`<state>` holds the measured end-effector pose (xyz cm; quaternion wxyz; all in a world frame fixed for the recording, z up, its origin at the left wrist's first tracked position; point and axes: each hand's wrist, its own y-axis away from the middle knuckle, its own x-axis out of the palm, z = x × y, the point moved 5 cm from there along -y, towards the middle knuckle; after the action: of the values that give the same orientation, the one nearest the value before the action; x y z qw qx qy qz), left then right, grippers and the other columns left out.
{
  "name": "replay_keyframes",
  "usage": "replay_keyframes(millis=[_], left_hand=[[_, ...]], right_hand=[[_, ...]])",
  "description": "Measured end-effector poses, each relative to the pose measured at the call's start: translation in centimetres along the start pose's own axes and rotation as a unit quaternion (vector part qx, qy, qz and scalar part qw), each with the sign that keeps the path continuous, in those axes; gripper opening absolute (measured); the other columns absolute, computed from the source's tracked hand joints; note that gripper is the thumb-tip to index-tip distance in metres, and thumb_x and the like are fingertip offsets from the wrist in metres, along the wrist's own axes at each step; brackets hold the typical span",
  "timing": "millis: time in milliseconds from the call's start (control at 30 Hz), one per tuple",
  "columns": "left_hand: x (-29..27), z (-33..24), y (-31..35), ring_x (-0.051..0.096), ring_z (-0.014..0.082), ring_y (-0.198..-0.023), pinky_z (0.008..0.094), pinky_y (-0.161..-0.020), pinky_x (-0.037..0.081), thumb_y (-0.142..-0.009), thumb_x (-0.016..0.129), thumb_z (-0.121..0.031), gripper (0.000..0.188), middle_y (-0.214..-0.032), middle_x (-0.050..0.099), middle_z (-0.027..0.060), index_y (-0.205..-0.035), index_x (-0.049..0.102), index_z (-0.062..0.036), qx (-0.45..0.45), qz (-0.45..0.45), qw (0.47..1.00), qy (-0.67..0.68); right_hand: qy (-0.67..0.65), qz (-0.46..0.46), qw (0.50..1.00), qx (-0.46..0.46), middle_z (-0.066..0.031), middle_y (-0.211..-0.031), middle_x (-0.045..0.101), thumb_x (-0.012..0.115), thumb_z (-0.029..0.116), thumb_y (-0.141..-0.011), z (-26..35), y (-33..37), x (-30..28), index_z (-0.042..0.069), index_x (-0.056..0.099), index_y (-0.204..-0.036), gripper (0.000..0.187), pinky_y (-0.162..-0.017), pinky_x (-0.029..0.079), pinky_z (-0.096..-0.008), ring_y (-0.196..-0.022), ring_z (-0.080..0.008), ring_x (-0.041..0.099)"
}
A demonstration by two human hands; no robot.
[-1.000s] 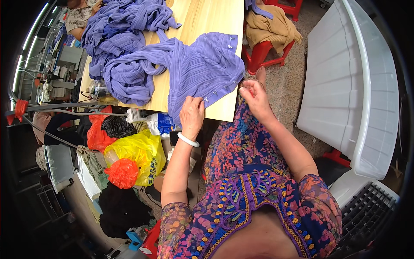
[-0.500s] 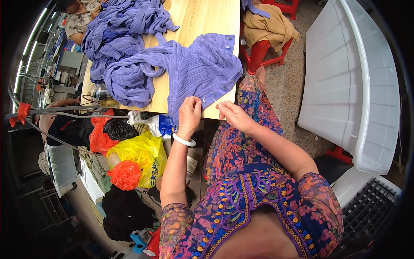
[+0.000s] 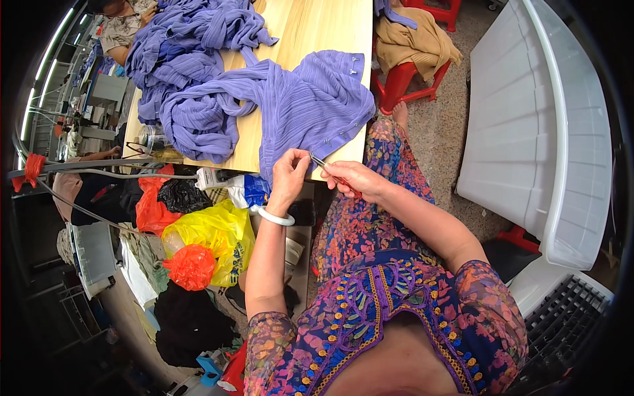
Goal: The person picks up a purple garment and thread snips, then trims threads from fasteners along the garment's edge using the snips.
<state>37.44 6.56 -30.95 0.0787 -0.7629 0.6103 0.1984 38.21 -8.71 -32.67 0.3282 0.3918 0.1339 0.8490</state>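
Left hand point(image 3: 290, 173) pinches purple ribbed cloth point(image 3: 297, 109) at the table's edge

From where I stand, I see a person in a flowery dress point(image 3: 373, 221) at a wooden table point(image 3: 307, 30). The purple ribbed cloth lies spread out on the near right corner of the table, right in front of the person. Small shiny hooks point(image 3: 327, 141) sit in a row along its edge. The left hand has its thumb and fingertips pressed together on the near edge of the cloth. I cannot tell if a hook is in that pinch too. A white bracelet point(image 3: 277, 220) goes around the left wrist.

The right hand point(image 3: 356, 178) is curled around a small red-handled tool point(image 3: 319, 160). Its metal tip points at the left fingertips and is just beside them. It is too small for me to tell if the tip touches the cloth.

Farther back on the left of the table is a big heap of purple cloth point(image 3: 185, 39). A clear jar point(image 3: 155, 140) is next to the heap. Another person point(image 3: 119, 30) is past the heap, at the far left.

Lower down, left of the person's arm, I see a yellow plastic bag point(image 3: 224, 231), with a red plastic bag point(image 3: 188, 266) against it. To the right of the table, tan cloth point(image 3: 413, 41) lies on a red stool point(image 3: 396, 86). A big pale plastic bin point(image 3: 505, 132) fills the right side.
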Motion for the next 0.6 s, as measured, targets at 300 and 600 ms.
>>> replay_keyframes(millis=[300,600], left_hand=[[0.04,0.01,0.17,0.052,0.0065,-0.067,0.021,-0.062,0.043,-0.08,0.057,-0.009,0.012,-0.075,0.059,0.0022,-0.086,0.058,0.0019,-0.016,0.001,0.999,0.039],[0.12,-0.33,0.18,0.05,0.0055,-0.068,0.0204,-0.063,0.042,-0.081,0.056,-0.006,0.008,-0.076,0.058,0.0017,-0.084,0.057,0.0015,-0.002,-0.003,0.999,0.051]], right_hand=[[0.016,-0.014,1.0,-0.002,-0.0004,-0.068,0.049,0.047,0.03,-0.089,0.11,-0.15,0.06,0.003,0.052,-0.09,0.028,-0.036,0.03,-0.0161,-0.046,-0.0029,0.038],[0.026,-0.006,1.0,0.012,0.0006,-0.068,0.05,0.044,0.027,-0.09,0.68,0.41,-0.51,0.004,0.053,-0.092,0.025,-0.036,0.028,-0.0155,-0.044,-0.0024,0.037]])
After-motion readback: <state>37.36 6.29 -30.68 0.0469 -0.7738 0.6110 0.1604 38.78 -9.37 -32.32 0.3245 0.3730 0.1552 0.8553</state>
